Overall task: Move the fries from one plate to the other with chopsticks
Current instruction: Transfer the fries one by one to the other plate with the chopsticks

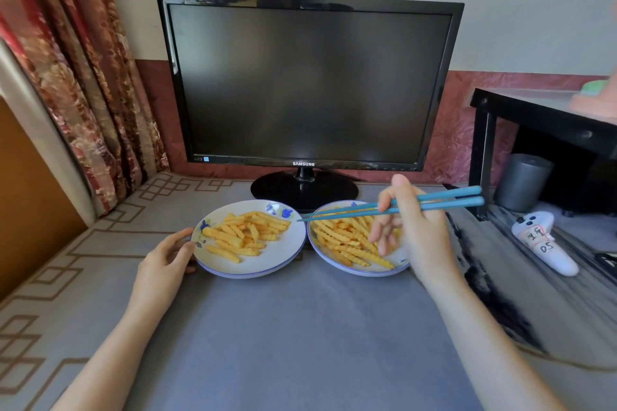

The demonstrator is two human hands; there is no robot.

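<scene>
Two white plates with blue flower marks sit side by side on the grey cloth. The left plate [267, 264] carries a heap of crinkle-cut fries [247, 230]. More fries [347, 240] lie on the right plate [322, 255]. My right hand [414, 227] hovers over the right plate and holds a pair of blue chopsticks [444, 202]. Their tips point left and reach the gap between the two plates, with no fry between them. My left hand [167, 260] grips the left rim of the left plate.
A black monitor [307, 83] stands just behind the plates, its round base [303, 192] close to their far rims. A white game controller [544, 240] and a grey cylinder [524, 182] sit at the right under a black shelf [547, 123]. A patterned curtain [73, 70] hangs at the left.
</scene>
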